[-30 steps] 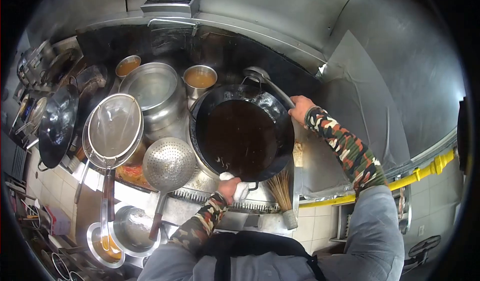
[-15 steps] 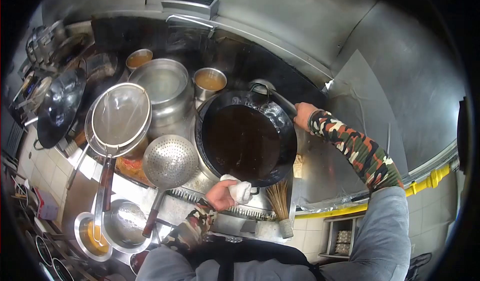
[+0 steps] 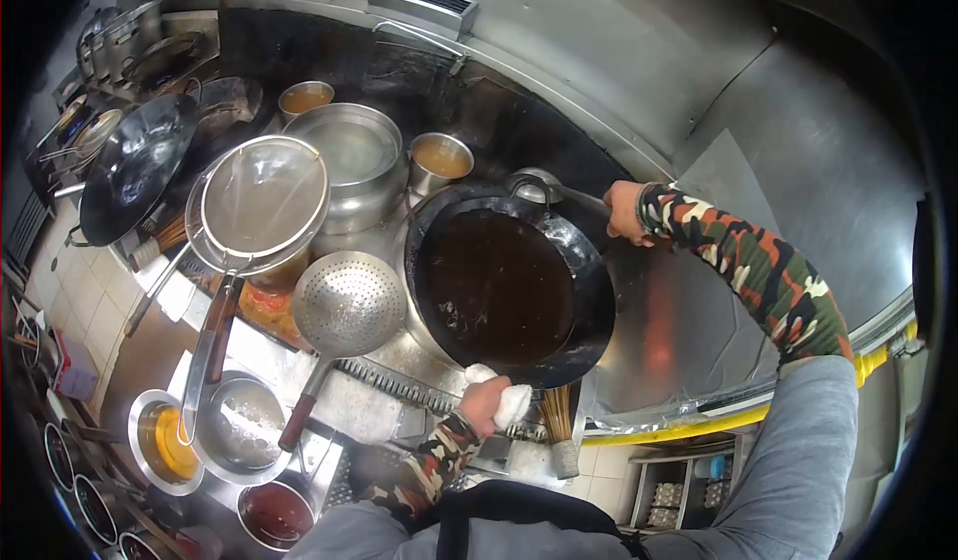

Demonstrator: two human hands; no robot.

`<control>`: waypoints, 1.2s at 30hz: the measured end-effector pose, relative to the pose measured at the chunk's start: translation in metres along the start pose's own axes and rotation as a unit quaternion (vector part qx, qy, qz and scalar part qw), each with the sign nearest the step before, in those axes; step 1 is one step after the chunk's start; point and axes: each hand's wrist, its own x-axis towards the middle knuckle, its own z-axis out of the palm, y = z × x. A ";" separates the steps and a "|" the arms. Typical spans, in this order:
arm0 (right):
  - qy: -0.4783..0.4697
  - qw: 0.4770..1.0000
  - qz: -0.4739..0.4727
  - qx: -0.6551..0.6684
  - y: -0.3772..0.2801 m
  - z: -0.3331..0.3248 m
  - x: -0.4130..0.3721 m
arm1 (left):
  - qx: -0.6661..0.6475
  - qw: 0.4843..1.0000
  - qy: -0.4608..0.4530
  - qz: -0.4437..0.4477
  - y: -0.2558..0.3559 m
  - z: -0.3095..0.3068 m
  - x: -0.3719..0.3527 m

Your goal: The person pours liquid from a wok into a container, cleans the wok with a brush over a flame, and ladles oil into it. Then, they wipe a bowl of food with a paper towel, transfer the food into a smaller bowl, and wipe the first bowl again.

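My left hand [image 3: 485,406] is closed around a folded white cloth [image 3: 513,407] at the near rim of a black wok [image 3: 591,335]. The cloth covers the grip there, so the wok's near handle is mostly hidden. Dark brown liquid [image 3: 494,285] fills much of the wok. Beyond its far right rim, my right hand [image 3: 629,215] grips the handle of a metal ladle [image 3: 539,181]. The ladle's bowl rests behind the wok's far loop handle and is partly hidden by it. A bamboo brush [image 3: 559,430] sits beside the wok's near edge.
Left of the wok are a perforated skimmer [image 3: 349,303], a fine mesh strainer [image 3: 264,196] and a big metal pot [image 3: 349,211]. A cup of orange-brown liquid [image 3: 442,158] stands behind. Bowls [image 3: 165,442] sit at lower left. A yellow pipe [image 3: 689,428] follows the front edge.
My view has shifted slightly. Both hands remain on the cloth and the ladle, and the wok sits a little closer to me. A reddish glow now shows on the metal surface right of it.
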 end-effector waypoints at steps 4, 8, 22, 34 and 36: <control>-0.002 0.997 -0.045 0.063 0.003 -0.012 -0.030 | -0.309 0.926 0.072 -0.205 0.163 0.032 -0.070; 0.018 0.993 -0.081 0.089 -0.003 -0.029 -0.062 | -0.339 0.913 0.103 -0.201 0.203 0.033 -0.097; 0.064 0.968 -0.221 0.095 -0.044 -0.054 -0.150 | -0.293 0.941 0.124 -0.114 0.274 -0.010 -0.189; 0.083 0.964 -0.244 0.062 -0.111 -0.060 -0.224 | -0.345 0.934 0.067 -0.068 0.288 -0.039 -0.270; 0.089 0.966 -0.238 0.047 -0.121 -0.059 -0.237 | -0.333 0.938 0.081 -0.054 0.286 -0.042 -0.280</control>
